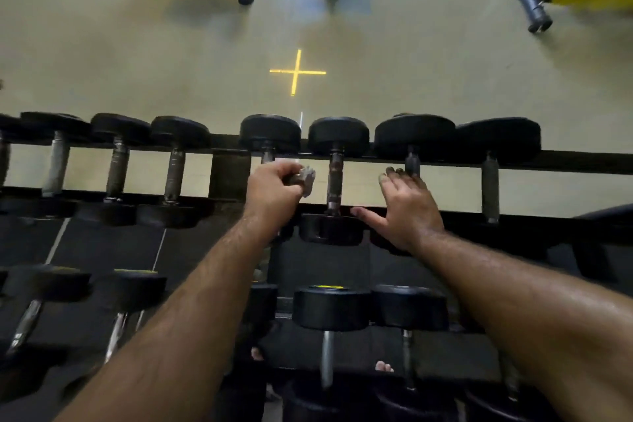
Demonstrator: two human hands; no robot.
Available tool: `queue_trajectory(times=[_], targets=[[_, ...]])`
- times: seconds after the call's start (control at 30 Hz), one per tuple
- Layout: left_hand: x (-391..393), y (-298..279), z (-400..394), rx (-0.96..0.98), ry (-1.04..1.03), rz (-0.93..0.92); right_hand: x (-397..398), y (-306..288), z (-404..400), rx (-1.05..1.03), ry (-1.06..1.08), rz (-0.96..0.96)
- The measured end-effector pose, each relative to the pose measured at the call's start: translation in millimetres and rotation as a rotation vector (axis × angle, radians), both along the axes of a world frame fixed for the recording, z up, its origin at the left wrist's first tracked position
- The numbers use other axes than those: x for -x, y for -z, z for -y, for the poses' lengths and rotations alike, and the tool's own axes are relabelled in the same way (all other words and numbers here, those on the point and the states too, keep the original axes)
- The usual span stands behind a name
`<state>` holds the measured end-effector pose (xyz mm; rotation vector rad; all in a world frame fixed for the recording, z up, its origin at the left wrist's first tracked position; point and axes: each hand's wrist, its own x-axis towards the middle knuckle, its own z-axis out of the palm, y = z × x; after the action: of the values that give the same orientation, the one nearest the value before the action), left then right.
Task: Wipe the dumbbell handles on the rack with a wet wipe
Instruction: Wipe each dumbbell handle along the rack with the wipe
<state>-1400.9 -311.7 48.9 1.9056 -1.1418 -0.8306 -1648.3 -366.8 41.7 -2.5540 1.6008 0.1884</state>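
Dumbbell rack (565,161) carries a row of black dumbbells along its top rail. The right hand (407,205) hangs spread, fingers straight, over one dumbbell handle (412,164). The left hand (274,188) clutches the crumpled wet wipe (306,178) beside the neighbouring handle (335,181).

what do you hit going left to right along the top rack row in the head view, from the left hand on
left hand gripping the wet wipe → bare dumbbell handle → right hand, fingers spread over the next handle → last handle
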Motion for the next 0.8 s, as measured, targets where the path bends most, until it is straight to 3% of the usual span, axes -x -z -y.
queue_trajectory(times=[0.1, 0.2, 0.43, 0.67, 0.8], targets=[[37, 1, -1, 0.03, -0.069, 0.097, 23, -2, 9, -0.094, 0.034, -0.05], [65, -1, 2, 0.053, -0.07, 0.238, 26, 2, 14, -0.203, 0.123, 0.027], [69, 8, 32, 0.144, -0.076, 0.445, 25, 6, 16, -0.203, 0.204, 0.118], [64, 42, 77, 0.151, 0.201, 0.681, 22, 7, 16, -0.195, 0.189, 0.101], [53, 50, 63, 0.113, 0.411, 0.661, 19, 4, 14, -0.193, 0.182, 0.07]])
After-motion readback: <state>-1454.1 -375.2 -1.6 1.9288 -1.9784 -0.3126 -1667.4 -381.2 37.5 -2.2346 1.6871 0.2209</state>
